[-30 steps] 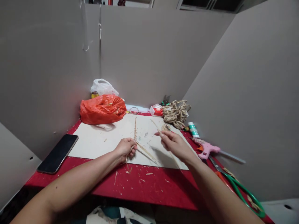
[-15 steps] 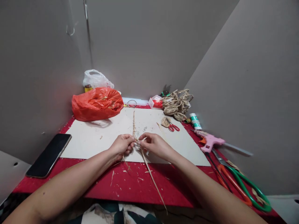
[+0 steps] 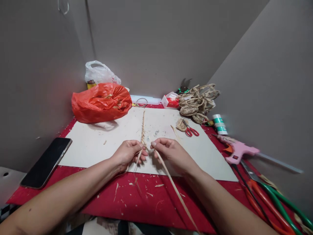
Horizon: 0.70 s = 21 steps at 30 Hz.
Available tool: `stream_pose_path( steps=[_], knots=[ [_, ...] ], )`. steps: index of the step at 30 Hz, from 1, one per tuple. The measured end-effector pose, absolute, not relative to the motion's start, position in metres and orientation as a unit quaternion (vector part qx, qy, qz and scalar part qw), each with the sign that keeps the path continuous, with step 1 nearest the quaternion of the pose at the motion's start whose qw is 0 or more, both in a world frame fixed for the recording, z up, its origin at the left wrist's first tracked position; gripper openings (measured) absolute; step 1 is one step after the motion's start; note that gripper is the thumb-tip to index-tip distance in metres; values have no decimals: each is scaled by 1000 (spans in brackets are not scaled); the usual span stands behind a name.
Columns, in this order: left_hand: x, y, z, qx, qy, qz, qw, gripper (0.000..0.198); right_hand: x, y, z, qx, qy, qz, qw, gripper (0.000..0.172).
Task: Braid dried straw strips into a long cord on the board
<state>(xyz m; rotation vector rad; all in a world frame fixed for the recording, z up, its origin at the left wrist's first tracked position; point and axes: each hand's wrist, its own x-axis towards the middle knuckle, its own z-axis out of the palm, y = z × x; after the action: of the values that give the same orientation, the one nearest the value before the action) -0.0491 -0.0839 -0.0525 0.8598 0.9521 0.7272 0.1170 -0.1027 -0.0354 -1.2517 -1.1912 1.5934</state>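
A thin braid of pale straw-like fibre [image 3: 143,125] runs up the middle of the white board [image 3: 117,130]. My left hand [image 3: 129,152] pinches its near end between thumb and fingers, and loose strands hang below that grip. A little to the right, my right hand [image 3: 168,153] is closed on one long flat fibre strand [image 3: 177,191], which trails down past the table's front edge. A small gap separates the two hands. The strand's upper end is hard to make out at the right fingertips.
On the left lie a phone [image 3: 46,162] and a red plastic bag [image 3: 102,102]. Twine bundles [image 3: 195,104], small red-handled scissors [image 3: 192,131], a pink glue gun [image 3: 241,151] and large shears [image 3: 271,195] line the right. Fibre scraps dot the red cloth [image 3: 127,199].
My right hand has moved right, away from my left hand, drawing the long strand with it. My left hand keeps its pinch on the braid. The camera view has shifted slightly.
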Motion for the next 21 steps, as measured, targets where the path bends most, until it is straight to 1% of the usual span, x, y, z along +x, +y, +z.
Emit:
stream_pose_path(
  steps=[3,6,12,21],
  knots=[
    [-47,-84,-50,391,430,324,746,15,111,-109,-44,-484,-469,647,356,34],
    [-45,-86,-52,416,422,326,736,19,105,-112,-50,-500,-472,638,347,33],
    [-44,-89,-59,442,423,346,711,24,100,-114,-44,-525,-482,622,324,32],
    [-45,-88,-56,443,423,347,710,22,96,-114,-45,-545,-461,610,344,28]
  ],
)
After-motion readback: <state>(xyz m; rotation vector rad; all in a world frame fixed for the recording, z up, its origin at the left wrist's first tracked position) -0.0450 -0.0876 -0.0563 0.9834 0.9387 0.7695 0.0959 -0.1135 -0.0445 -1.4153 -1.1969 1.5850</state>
